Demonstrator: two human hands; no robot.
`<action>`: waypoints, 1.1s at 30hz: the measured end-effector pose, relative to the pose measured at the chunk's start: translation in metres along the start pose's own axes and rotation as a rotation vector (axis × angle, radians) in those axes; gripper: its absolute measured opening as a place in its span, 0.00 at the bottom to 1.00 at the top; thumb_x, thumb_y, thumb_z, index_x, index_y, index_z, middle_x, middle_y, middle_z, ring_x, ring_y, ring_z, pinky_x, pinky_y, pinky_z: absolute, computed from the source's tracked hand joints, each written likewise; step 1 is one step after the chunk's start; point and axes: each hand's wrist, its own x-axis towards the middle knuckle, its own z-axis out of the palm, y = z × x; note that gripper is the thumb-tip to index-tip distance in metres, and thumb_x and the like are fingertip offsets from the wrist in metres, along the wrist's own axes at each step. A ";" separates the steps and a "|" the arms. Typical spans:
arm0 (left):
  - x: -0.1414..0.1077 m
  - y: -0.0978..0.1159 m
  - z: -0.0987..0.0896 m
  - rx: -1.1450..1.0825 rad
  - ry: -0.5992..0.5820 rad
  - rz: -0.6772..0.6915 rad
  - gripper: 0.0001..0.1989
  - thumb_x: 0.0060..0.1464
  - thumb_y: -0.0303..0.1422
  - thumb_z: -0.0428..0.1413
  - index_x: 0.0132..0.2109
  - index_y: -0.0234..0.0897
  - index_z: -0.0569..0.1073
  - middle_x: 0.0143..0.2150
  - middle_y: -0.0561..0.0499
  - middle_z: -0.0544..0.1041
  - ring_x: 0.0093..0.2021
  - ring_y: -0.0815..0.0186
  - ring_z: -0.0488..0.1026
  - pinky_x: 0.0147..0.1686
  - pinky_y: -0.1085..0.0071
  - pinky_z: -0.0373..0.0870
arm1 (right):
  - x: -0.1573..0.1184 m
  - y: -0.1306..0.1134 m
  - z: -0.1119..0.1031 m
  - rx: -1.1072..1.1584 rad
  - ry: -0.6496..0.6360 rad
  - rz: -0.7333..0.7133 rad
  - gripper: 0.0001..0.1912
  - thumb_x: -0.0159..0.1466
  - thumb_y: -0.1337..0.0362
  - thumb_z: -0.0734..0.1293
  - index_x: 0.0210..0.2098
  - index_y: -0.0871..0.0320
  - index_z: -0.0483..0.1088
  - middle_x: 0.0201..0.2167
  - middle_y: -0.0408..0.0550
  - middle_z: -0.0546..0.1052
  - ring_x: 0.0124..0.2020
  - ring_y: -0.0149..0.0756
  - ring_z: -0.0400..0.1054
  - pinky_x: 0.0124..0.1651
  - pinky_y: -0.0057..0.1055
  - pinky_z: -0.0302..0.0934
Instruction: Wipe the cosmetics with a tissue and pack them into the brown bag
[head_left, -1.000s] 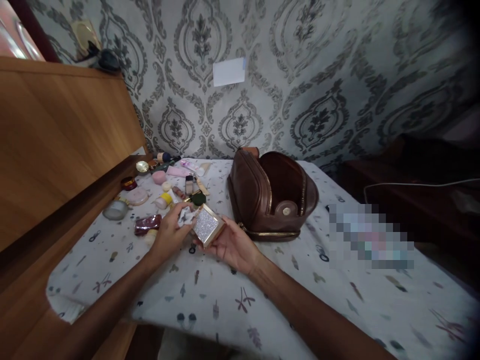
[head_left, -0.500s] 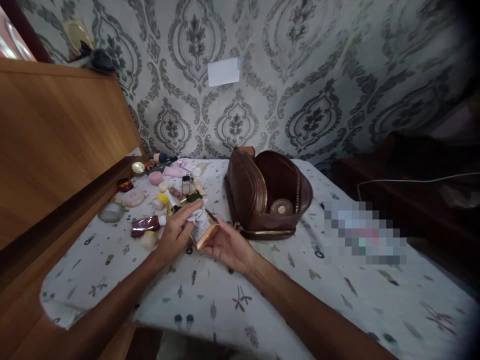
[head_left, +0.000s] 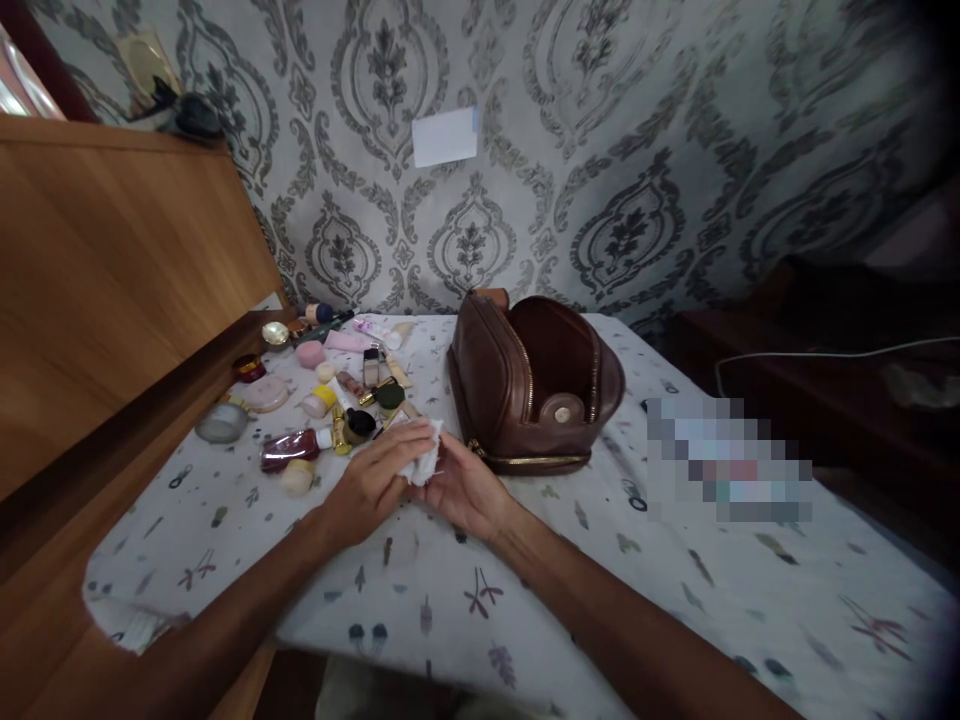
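Tissue (head_left: 426,462) is gripped mid-frame by curled left hand (head_left: 375,483), just left of part-curled right hand (head_left: 469,492), whose hold can't be told

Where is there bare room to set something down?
Printed cloth is bare between the brown bag and the blurred patch, and between the left forearm and right forearm. Left of the bag, cosmetics crowd it up to the left hand.

Passage: tabletop (head_left: 427,590) between the forearms; narrow lane between cosmetics (head_left: 319,402) and open brown bag (head_left: 491,385); strip from bag to blurred patch (head_left: 739,470) | Blocked: cosmetics beyond left hand (head_left: 375,485), bag beyond right hand (head_left: 469,495) | Bounds: wooden panel (head_left: 127,230) left, patterned wall (head_left: 480,60) behind
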 end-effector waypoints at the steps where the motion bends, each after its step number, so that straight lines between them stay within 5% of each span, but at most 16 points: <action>1: 0.000 -0.003 -0.002 0.007 0.020 -0.043 0.24 0.59 0.19 0.43 0.60 0.37 0.68 0.60 0.41 0.71 0.64 0.61 0.65 0.63 0.54 0.63 | 0.000 0.000 -0.001 -0.021 -0.030 0.005 0.11 0.67 0.57 0.65 0.39 0.59 0.71 0.29 0.43 0.78 0.29 0.32 0.71 0.35 0.30 0.67; 9: -0.008 -0.017 -0.006 0.087 0.139 -0.364 0.22 0.58 0.23 0.46 0.58 0.35 0.70 0.60 0.43 0.73 0.61 0.58 0.68 0.62 0.57 0.64 | -0.001 -0.004 -0.001 -0.008 -0.104 0.008 0.15 0.68 0.59 0.61 0.47 0.62 0.70 0.38 0.51 0.80 0.39 0.37 0.74 0.50 0.38 0.66; 23: -0.015 0.003 0.000 0.114 -0.045 0.091 0.25 0.62 0.20 0.42 0.64 0.36 0.62 0.62 0.37 0.70 0.67 0.56 0.61 0.64 0.50 0.62 | 0.001 -0.010 -0.005 0.153 -0.023 -0.047 0.12 0.69 0.61 0.60 0.41 0.59 0.72 0.32 0.45 0.80 0.32 0.31 0.71 0.36 0.27 0.68; 33: -0.012 -0.009 -0.013 0.105 0.151 -0.338 0.17 0.65 0.28 0.45 0.59 0.37 0.67 0.61 0.42 0.71 0.62 0.58 0.67 0.61 0.58 0.64 | -0.005 -0.010 0.003 0.002 -0.131 -0.014 0.21 0.68 0.57 0.55 0.50 0.63 0.69 0.41 0.55 0.81 0.42 0.43 0.76 0.55 0.48 0.63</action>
